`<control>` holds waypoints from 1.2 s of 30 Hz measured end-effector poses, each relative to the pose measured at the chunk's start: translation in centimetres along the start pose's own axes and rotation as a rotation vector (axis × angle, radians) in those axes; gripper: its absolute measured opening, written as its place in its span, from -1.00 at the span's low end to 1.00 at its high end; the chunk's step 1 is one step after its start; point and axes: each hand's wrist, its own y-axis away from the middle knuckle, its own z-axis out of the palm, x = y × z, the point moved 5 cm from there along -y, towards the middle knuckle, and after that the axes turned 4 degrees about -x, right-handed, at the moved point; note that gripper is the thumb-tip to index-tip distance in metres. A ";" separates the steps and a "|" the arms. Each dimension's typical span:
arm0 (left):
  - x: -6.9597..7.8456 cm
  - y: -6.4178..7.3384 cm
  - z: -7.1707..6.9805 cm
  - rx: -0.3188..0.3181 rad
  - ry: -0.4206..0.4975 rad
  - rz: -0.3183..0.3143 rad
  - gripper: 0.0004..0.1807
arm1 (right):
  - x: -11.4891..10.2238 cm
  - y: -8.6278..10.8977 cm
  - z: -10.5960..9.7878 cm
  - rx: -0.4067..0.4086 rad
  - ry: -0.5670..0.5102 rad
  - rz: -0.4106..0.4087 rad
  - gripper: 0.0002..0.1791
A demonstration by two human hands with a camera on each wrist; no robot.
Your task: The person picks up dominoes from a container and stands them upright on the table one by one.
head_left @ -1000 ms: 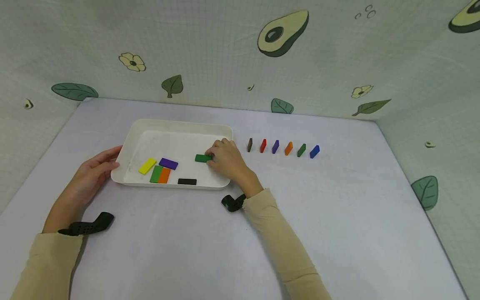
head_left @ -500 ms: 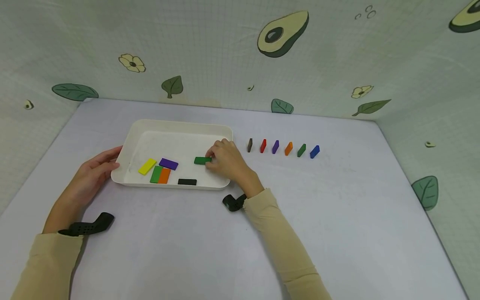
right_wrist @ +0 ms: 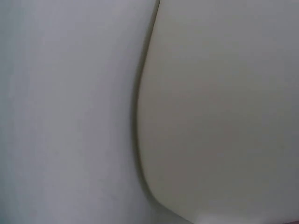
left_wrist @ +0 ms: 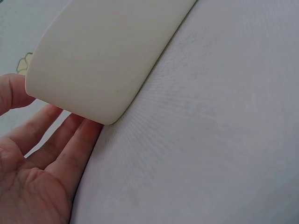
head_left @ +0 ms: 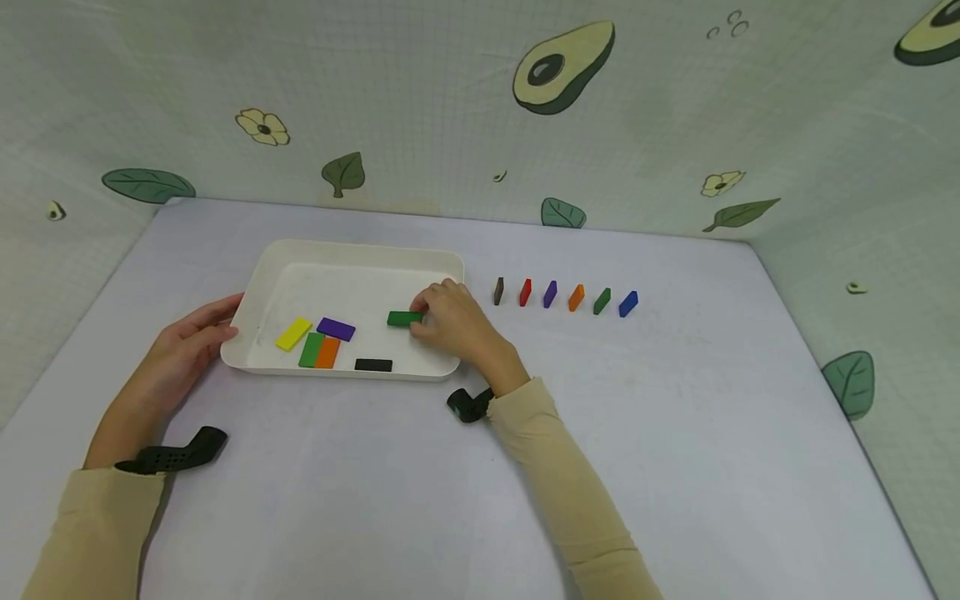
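My right hand (head_left: 453, 321) reaches over the right part of the white tray (head_left: 352, 250) and pinches one end of a dark green domino (head_left: 402, 318) between thumb and fingers; the other end points left. At the tray's left end, my left hand (head_left: 176, 354) touches the wall with fairly straight fingers, its thumb (left_wrist: 11, 93) at the rim in the left wrist view. Lying in the tray are a yellow domino (head_left: 293, 333), a purple one (head_left: 335, 329), a light green one (head_left: 311, 349) beside an orange one (head_left: 327, 352), and a black one (head_left: 373, 365).
Right of the tray, several dominoes stand on edge in a spaced row, from a brown one (head_left: 498, 291) to a blue one (head_left: 628, 303). A white cloth covers the table (head_left: 675, 433). Patterned fabric (head_left: 450, 100) rises behind it. The right wrist view shows mainly the tray's outer wall (right_wrist: 215, 107).
The pinched green domino has shifted very slightly left and tipped a little in my right hand. My left hand and the tray keep their places.
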 end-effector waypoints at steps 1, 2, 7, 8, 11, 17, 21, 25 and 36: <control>0.0 0.0 0.0 0.000 0.001 0.001 -0.43 | 0.0 0.0 0.0 0.002 -0.006 0.001 -0.77; 0.0 0.0 0.0 0.000 0.005 0.003 -0.43 | 0.0 0.0 -0.1 0.004 -0.014 0.003 -0.77; 0.1 0.0 0.1 -0.002 0.009 0.000 -0.42 | 0.0 0.3 -0.4 0.020 -0.086 -0.002 -0.77; 0.1 0.0 0.1 -0.003 0.008 -0.002 -0.42 | 0.0 0.4 -0.6 0.021 -0.104 -0.004 -0.77; 0.1 0.0 0.1 -0.003 0.004 -0.006 -0.42 | 0.0 0.7 -0.9 0.022 -0.143 -0.004 -0.76; 0.0 0.1 -0.1 -0.011 0.017 0.010 -0.45 | 0.2 1.6 -1.9 0.042 -0.210 0.022 -0.77; -0.1 0.0 -0.1 -0.017 0.023 0.020 -0.45 | 0.4 2.0 -2.4 0.055 -0.236 0.037 -0.77; -0.2 0.1 -0.1 -0.015 0.020 0.015 -0.45 | 0.5 2.4 -3.0 0.068 -0.247 0.041 -0.76; -0.2 -0.1 0.0 -0.004 0.003 0.004 -0.43 | 1.2 3.5 -4.6 0.127 -0.267 0.046 -0.73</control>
